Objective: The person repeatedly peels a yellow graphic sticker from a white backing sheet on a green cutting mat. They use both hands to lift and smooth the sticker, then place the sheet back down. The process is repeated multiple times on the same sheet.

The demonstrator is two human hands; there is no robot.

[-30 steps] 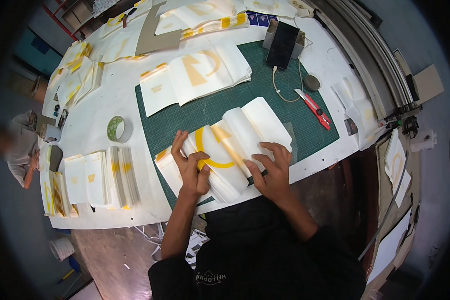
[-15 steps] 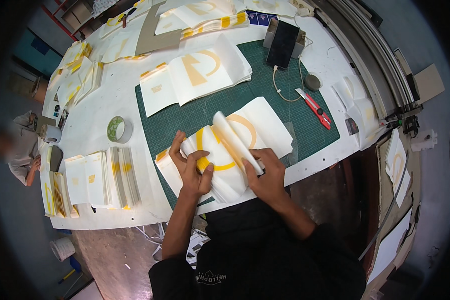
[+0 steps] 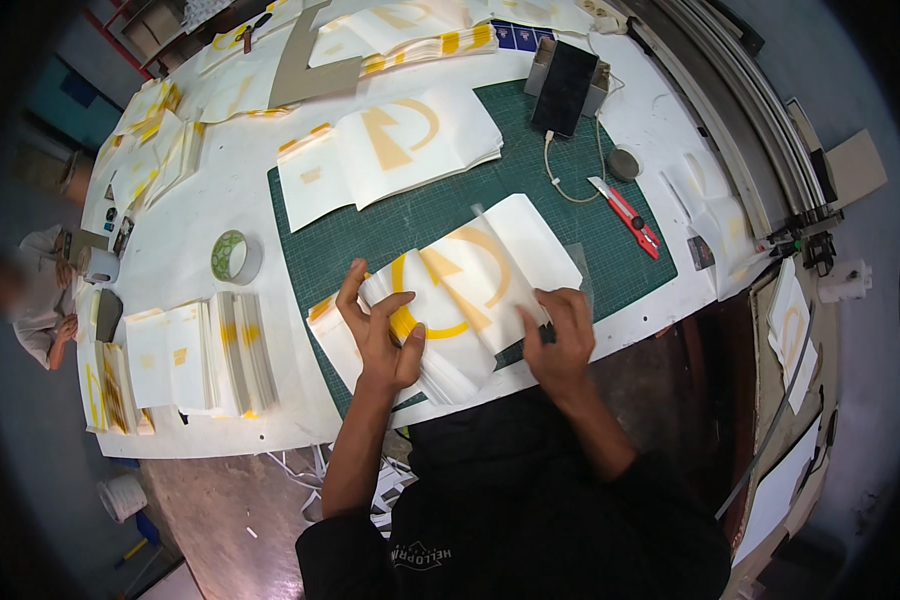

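Observation:
A printed white sheet [image 3: 478, 262] with yellow and pale orange shapes lies folded across the near part of the green cutting mat [image 3: 410, 226]. On its left portion my left hand [image 3: 385, 338] rests with fingers spread, thumb and fingertips pressing the paper. My right hand [image 3: 564, 345] is at the sheet's right side near the table's front edge, its thumb and fingers apart with nothing gripped between them. Whether those fingertips touch the paper is hard to tell. Farther back on the mat lies a similar stack of printed sheets [image 3: 420, 150].
A red utility knife [image 3: 630, 220] and a small round container [image 3: 625, 163] lie to the right, near a cabled phone [image 3: 566, 88]. Leftward are a tape roll [image 3: 236, 258] and folded paper stacks [image 3: 195, 355]. A long metal machine [image 3: 735, 110] borders the right; another person [image 3: 45, 295] stands far left.
The curled flap that my right hand held has come down flat to the right. My right hand has let go and shifted rightward; my left hand stays in place.

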